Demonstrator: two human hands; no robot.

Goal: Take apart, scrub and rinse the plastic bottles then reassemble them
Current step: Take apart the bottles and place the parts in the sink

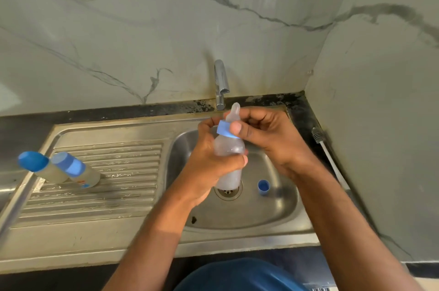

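**Q:** State progress, working outward from the operator.

**A:** Nearest, the left hand (209,160) wraps the body of the frosted bottle (229,148), fingers curled round its middle, holding it upright over the sink basin (273,214), above the drain (228,192). The right hand (268,138) pinches the blue collar ring (224,129) between thumb and curled fingers, at 12 o'clock on the bottle. The teat (234,113) is seated in the ring. My judgement: disassembly of this unit is under way, with the ring being unscrewed. Its blue cap (263,187) is already off and lies on the basin floor at 3 o'clock from the drain, open end toward the camera.

**Q:** Remaining work?

**A:** No foam or running water shows at the tap (221,84), so scrubbing and rinsing appear not yet begun. Two further bottles, the capped bottle (45,167) and the second bottle (76,169), stand assembled on the drainboard (107,195) at 9 o'clock, touching or nearly so. All three seem to need washing and refitting.

**Q:** Materials and shapes?

**A:** Held bottle: translucent, cloudy plastic, waisted cylinder. Ring and cap: opaque blue rigid plastic. Teat: pale, soft-looking, tapering to a rounded tip. Sink: brushed steel, dulled, with parallel ribs on the drainboard and a dark speck on the basin at 7 o'clock. At 3 o'clock, a bottle brush (327,155) with a white handle and grey bristled head lies along the dark counter. Farthest, the marble-patterned wall (142,29), stained at its base.
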